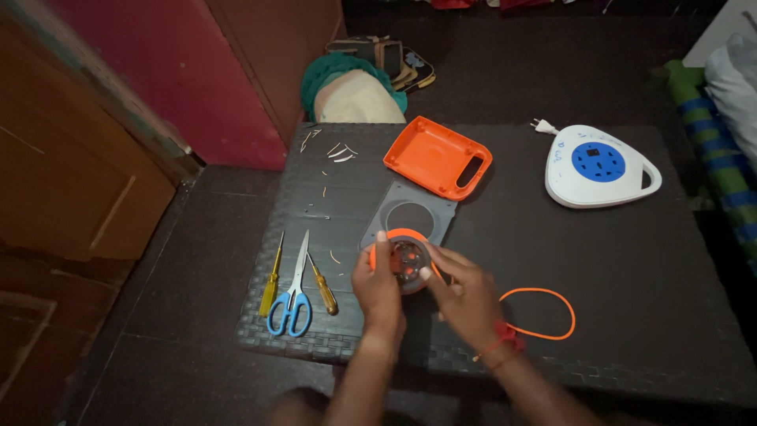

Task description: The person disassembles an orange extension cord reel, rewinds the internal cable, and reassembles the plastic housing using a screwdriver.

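Orange cable reel [404,264]: held near the worktop's [631,260] front edge, left hand [377,285] and right hand [465,296] fingers closed on its rim. Grey plate [410,214] just behind. Scissors [293,296], two screwdrivers [272,276] front-left. Orange cover [438,156], white extension box [599,166] toward rear edge.

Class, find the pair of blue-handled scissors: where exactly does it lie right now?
In the head view the blue-handled scissors lie on the dark table's near-left part, between two yellow-handled screwdrivers, just left of the left hand.
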